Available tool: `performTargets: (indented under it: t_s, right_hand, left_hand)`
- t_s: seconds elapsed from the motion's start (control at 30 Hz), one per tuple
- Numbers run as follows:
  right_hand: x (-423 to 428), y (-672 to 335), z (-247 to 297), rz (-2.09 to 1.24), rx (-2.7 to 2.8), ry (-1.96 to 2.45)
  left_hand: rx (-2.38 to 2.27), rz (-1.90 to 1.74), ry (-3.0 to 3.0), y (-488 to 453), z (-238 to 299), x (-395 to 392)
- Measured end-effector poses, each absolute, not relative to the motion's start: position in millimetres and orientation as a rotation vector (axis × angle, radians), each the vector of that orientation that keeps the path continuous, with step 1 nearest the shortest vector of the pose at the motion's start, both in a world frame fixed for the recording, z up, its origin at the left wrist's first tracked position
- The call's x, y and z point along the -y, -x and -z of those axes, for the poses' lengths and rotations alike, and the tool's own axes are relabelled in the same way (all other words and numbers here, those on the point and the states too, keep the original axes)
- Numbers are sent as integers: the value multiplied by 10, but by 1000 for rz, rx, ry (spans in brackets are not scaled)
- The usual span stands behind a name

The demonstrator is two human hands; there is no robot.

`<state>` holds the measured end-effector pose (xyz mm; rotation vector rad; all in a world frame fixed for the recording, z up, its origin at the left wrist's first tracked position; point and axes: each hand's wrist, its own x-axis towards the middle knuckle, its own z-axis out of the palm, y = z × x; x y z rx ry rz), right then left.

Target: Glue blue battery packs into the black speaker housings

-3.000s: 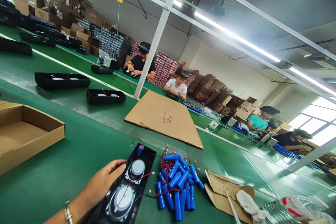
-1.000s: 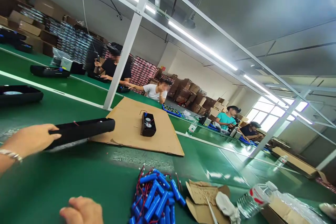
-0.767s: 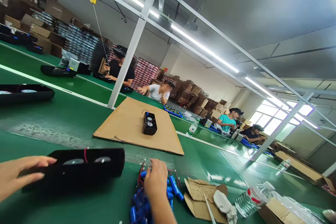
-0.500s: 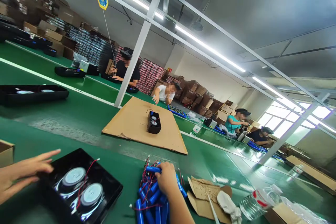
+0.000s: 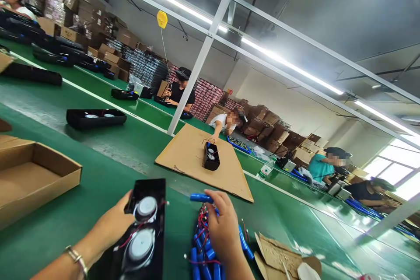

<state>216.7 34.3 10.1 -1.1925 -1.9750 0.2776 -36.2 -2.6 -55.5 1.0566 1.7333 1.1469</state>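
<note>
A black speaker housing (image 5: 142, 236) with two round drivers and red wires lies on the green belt in front of me. My left hand (image 5: 116, 223) grips its left edge, a bracelet on the wrist. My right hand (image 5: 223, 223) pinches a blue cylindrical battery (image 5: 201, 198) lifted above a pile of blue batteries (image 5: 205, 256) with red wires. The pile lies just right of the housing.
An open cardboard box (image 5: 31, 175) sits at the left. A cardboard sheet (image 5: 183, 153) carries another speaker housing (image 5: 211, 156). More black housings (image 5: 95, 118) lie up the belt. Torn cardboard (image 5: 278, 253) lies at the right. Several people work across the line.
I pulled the speaker housing closer and turned it lengthwise; my left hand now holds its edge. My right hand has lifted one battery off the pile. The view swung right.
</note>
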Motion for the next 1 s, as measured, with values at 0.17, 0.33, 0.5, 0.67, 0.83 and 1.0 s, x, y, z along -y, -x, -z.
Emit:
performTargets:
  t_s: [0.17,0.33,0.5,0.67,0.83,1.0]
  right_hand:
    - [-235,-1875,-11,-195,2127,1109]
    - [-374,-1655,226,-95,2267,1079]
    - [-544,-1584,292,-92,2394,1065]
    - [-688,-1528,268,-143,2523,1010]
    - [-678,-1496,240,-186,2553,1067]
    - [-1303,-1717,101,-257,2430,1371]
  left_hand:
    - [-1467,-995,-1028,156,512,110]
    - [-1410,-1025,-1060,86,642,133]
    - [-1335,-1005,-1024,168,715,132]
    - [-1173,-1036,-933,178,734,122]
    - [-1117,-1055,-886,163,735,108]
    - [-1186,-1019,-943,140,833,84]
